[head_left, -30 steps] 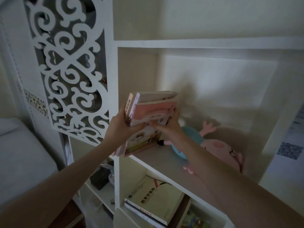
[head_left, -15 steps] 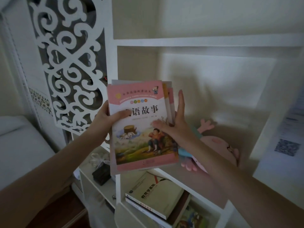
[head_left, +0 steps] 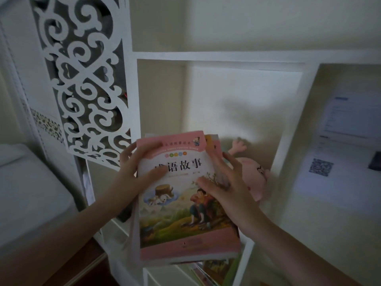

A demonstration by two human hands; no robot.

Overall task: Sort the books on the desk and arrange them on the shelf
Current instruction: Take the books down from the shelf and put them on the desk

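A stack of thin books (head_left: 185,219) with pink covers is held upright in front of the white shelf (head_left: 216,55), its front cover facing me. My left hand (head_left: 138,170) grips the stack's upper left edge, thumb and fingers lying on the cover. My right hand (head_left: 224,188) holds the right edge, thumb on the cover and fingers spread along the side. The stack hides the shelf board's front edge.
A pink plush toy (head_left: 254,178) lies in the open compartment behind the books. More books (head_left: 218,271) sit in the compartment below. A carved white panel (head_left: 88,83) stands at the left, and a sheet with a QR code (head_left: 321,167) hangs at the right.
The stack came out of the shelf compartment, turned its cover toward me and dropped lower and closer. My right hand went from flat against the edge to gripping it.
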